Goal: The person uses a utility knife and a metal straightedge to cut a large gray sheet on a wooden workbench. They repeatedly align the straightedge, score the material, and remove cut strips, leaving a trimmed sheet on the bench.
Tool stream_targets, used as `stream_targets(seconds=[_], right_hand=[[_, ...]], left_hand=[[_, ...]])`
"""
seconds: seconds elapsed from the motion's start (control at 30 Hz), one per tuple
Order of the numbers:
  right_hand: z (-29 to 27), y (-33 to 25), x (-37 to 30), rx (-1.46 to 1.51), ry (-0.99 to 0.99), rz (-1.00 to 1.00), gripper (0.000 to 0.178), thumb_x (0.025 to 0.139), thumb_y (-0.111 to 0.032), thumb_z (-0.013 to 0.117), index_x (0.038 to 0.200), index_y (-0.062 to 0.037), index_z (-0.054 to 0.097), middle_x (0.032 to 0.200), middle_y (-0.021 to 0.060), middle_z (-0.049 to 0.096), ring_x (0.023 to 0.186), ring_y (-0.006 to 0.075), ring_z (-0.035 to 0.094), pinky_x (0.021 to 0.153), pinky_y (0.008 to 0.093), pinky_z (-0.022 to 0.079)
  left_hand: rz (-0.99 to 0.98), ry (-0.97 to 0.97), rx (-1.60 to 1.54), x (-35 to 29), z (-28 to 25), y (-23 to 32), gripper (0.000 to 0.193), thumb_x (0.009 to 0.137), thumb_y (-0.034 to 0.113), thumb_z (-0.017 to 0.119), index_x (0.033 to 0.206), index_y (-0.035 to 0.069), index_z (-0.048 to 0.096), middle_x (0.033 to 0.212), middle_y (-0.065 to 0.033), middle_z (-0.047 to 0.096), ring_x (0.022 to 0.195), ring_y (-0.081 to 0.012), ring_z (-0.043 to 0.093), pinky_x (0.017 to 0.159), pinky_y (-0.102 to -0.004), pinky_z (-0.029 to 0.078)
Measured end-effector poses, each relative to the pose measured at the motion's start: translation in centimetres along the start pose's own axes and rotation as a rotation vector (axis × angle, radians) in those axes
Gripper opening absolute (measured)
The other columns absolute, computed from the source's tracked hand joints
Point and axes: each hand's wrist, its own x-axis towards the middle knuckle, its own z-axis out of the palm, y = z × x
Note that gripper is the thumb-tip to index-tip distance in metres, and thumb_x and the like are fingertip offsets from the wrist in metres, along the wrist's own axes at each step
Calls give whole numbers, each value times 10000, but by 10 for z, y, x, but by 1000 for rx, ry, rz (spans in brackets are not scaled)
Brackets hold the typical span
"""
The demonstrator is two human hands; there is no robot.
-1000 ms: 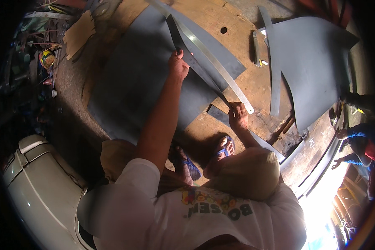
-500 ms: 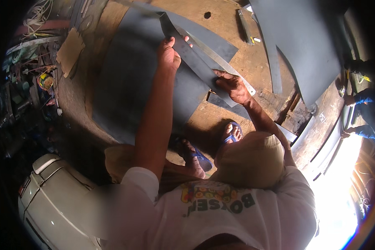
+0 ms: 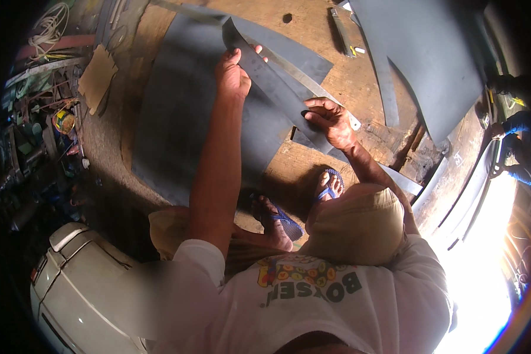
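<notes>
A long dark-grey strip of thin sheet (image 3: 271, 79) slants between my hands, above the ground. My left hand (image 3: 233, 75) grips it near its upper end, thumb on the near side and fingertips showing beyond its far edge. Toward the lower end, my right hand (image 3: 333, 123) pinches the strip between thumb and fingers. Beneath lies a large dark-grey sheet (image 3: 200, 124) on a brown wooden board (image 3: 298, 162). A long metal ruler (image 3: 304, 79) runs behind the strip, partly hidden by it and by my right hand.
A slim grey tool with a yellow end (image 3: 341, 34) lies at the back, beside a small white piece (image 3: 359, 51). Another large grey sheet (image 3: 425, 65) stands at right. Blue-sleeved hands of another person (image 3: 498, 131) show at the far right. A white motorbike-like body (image 3: 85, 286) is near left.
My right hand's fingers have shifted on the strip, and more of the thumb shows. My left hand keeps its grip. The other person's hands have moved at far right.
</notes>
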Motion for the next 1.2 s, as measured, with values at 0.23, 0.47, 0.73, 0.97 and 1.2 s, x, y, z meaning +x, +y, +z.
stream_targets(seconds=[0.23,0.47,0.73,0.97,1.2], right_hand=[[-6,1,-1,-33,5,0,268,962,-12,719,1222,-37,661,1108,13,700,992,111,665,893,286,534],[-1,-8,-1,-717,-59,152,543,869,-178,798,1367,-106,593,1242,207,667,1066,324,699,893,412,566],[-17,51,15,-1176,-74,-224,743,831,-175,788,1487,-39,468,1319,236,544,1188,444,589,985,510,521],[-5,26,115,-1296,-30,-460,805,847,-242,798,1522,-27,418,1391,238,501,1265,435,528,1035,530,484],[-42,27,91,-1783,190,-114,838,837,-453,819,1499,-114,433,1463,166,500,1340,366,492,1042,580,426]], left_hand=[[4,-103,-42,1,1,-2,184,1072,109,497,1246,48,506,1210,-162,638,1045,-341,697,818,-602,586],[-52,366,243,13,-88,-43,251,1034,157,611,1257,72,533,1154,-121,627,951,-268,674,740,-429,566],[-164,379,170,30,-97,-53,861,984,196,687,1646,107,145,1640,-167,272,1489,-407,310,1110,-644,359],[54,157,192,85,-45,15,1019,984,226,709,1654,91,-47,1656,-233,270,1540,-410,249,1162,-645,324],[443,157,1219,31,-79,-55,1011,897,449,767,1612,-11,220,1591,-276,353,1477,-419,358,1212,-475,317]])
